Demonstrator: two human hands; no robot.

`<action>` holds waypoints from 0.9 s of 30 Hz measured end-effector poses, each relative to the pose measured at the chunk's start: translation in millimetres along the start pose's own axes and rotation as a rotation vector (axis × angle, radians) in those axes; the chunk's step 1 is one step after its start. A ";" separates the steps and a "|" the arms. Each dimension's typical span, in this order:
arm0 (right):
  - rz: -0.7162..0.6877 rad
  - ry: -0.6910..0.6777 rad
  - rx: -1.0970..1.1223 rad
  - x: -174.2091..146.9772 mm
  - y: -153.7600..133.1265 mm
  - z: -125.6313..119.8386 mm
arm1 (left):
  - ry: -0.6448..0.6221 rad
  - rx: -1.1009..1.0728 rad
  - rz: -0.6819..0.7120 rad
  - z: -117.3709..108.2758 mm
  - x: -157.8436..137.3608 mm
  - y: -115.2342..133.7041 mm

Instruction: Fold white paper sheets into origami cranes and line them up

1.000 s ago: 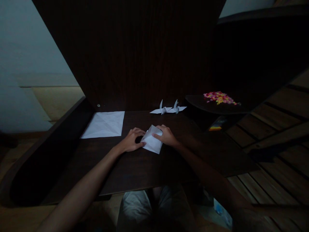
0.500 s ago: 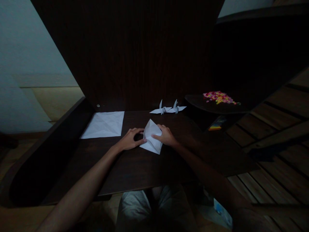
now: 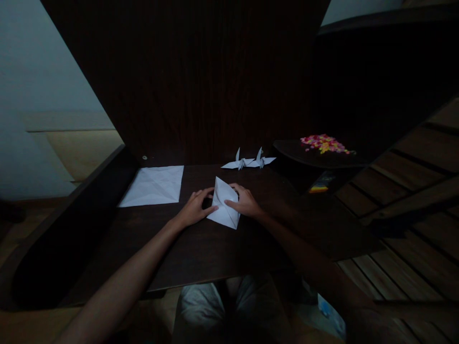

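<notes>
"Starting at the centre of the frame, what is the right hand (image 3: 246,201) doing?"

"It holds a folded white paper (image 3: 221,197) by its right side, the thumb laid across the upper face and the fingers bent round behind the far edge."

"And the left hand (image 3: 195,206)?"

"It comes in from the lower left. The thumb tip rests on the paper's left part, and the fingers curve toward the edge above, with a rounded gap between. The light is poor there, so I cannot tell whether those fingertips reach under it and really grip."

"Where does the paper sit, exactly?"

"Just below the middle of the frame, over the dark wooden desk (image 3: 201,258), between the two hands. One pointed corner aims toward the top of the frame, and creases run across its face."

"Anything else on the desk?"

"Left of centre, a creased white sheet (image 3: 152,185) lies flat and spread out. Above the hands, a pair of white origami cranes (image 3: 241,164) stand side by side near the dark back panel (image 3: 193,91), wings spread, so close that their wings overlap in this view."

"What is the bright patch at centre right?"

"A heap of small pink, red and yellow pieces (image 3: 324,143), on a rounded shelf (image 3: 308,161)."
</notes>
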State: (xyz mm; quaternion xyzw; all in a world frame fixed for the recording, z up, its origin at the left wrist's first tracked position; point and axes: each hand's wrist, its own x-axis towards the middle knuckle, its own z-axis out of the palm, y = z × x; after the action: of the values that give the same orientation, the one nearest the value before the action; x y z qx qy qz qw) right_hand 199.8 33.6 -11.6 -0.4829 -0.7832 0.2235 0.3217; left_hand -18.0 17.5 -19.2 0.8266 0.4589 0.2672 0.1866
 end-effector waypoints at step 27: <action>-0.061 -0.070 0.312 0.9 1.3 -0.7 | -0.062 -0.093 0.141 -4.5 -0.4 20.0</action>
State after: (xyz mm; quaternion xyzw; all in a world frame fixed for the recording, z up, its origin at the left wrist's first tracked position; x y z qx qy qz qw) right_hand 200.9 35.0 -11.7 -0.3951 -0.7639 0.3492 0.3719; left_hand -7.7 7.3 -4.7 0.8551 0.3808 0.2749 0.2195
